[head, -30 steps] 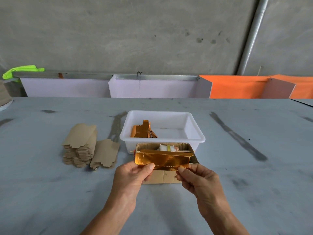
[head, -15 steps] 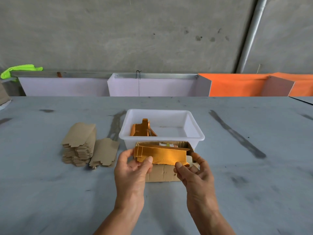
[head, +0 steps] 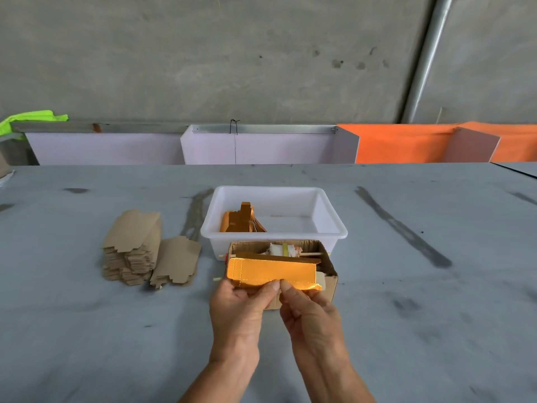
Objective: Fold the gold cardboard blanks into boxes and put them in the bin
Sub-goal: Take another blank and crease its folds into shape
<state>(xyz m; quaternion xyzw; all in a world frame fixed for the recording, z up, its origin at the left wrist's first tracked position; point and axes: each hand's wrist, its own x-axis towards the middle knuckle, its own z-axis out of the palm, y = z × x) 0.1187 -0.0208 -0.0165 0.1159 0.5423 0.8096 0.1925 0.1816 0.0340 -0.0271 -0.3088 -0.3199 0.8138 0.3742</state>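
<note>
Both of your hands pinch the gold blank along its near edge, left hand beside right hand, thumbs nearly touching. Just behind it, at 12 o'clock, sits a small cardboard carton, then the white bin holding folded gold boxes. Flat blanks are stacked at 10 o'clock.

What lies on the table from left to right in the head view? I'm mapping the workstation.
Stack of brown blanks → loose brown blank → gold blank held in both hands → dark streak.

text: none legible | labels: none | numbers: none | signs: none
</note>
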